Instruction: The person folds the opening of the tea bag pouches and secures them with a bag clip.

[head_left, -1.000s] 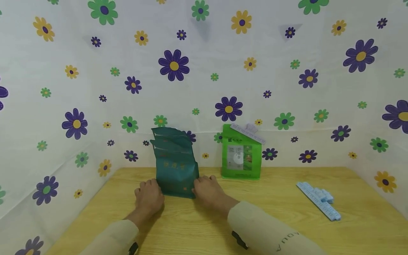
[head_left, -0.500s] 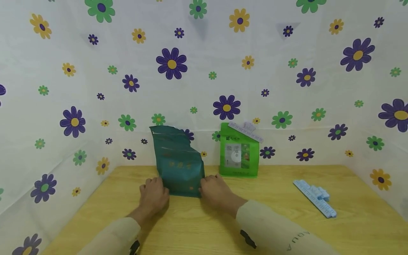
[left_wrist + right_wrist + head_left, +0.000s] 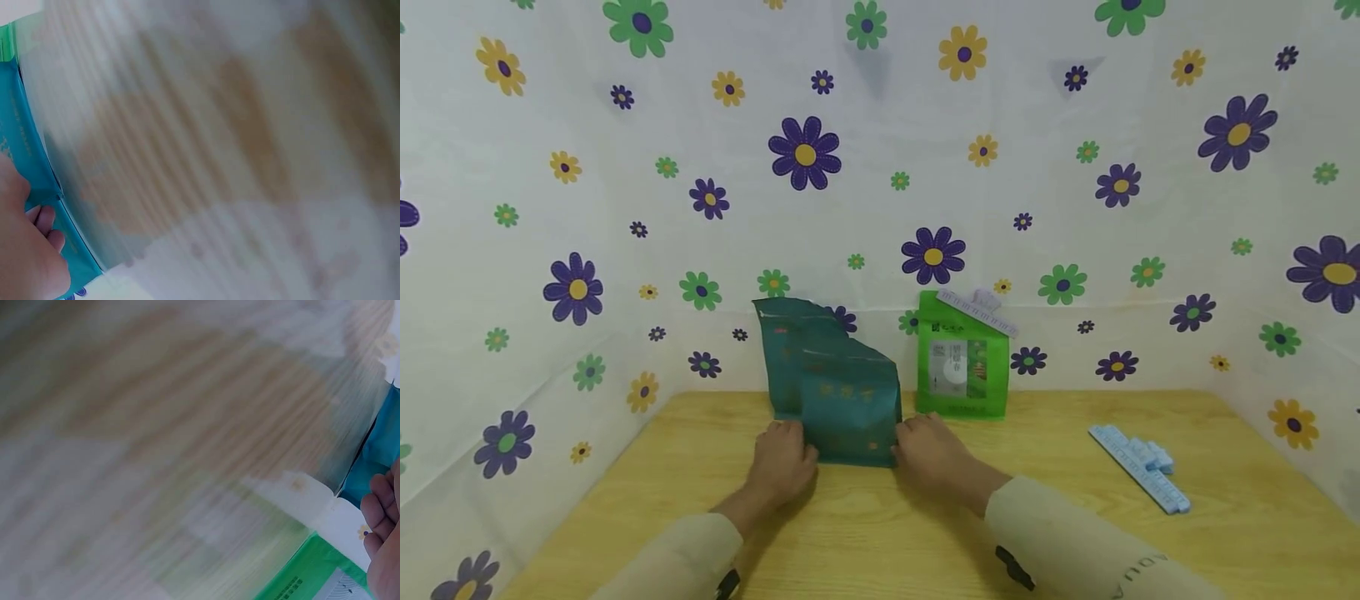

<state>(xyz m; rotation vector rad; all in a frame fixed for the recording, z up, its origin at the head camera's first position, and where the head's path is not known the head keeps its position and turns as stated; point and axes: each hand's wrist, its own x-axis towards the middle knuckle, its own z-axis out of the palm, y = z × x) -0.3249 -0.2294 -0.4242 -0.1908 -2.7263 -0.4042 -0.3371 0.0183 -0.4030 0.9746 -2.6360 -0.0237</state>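
Two dark teal tea pouches overlap on the table in the head view. The front pouch (image 3: 850, 408) stands lower and to the right, hiding much of the rear pouch (image 3: 784, 350). My left hand (image 3: 781, 462) grips the front pouch's lower left edge, fingers curled. At its lower right edge, my right hand (image 3: 932, 450) holds on with bent fingers. The left wrist view has the left hand (image 3: 31, 244) against teal packaging (image 3: 19, 125). Along the right border of the right wrist view, curled fingers (image 3: 375, 509) touch a teal pouch (image 3: 378, 447).
A bright green tea pouch (image 3: 962, 392) stands right of the teal ones, a lilac sealing clip (image 3: 977, 312) slanted across its top. Pale blue clips (image 3: 1142, 467) lie on the wooden table (image 3: 850, 542) at right. A flower-printed cloth (image 3: 865, 108) hangs behind.
Both hands have moved right with the front teal pouch, sliding it partly off the rear one. More of the rear pouch now shows at left.
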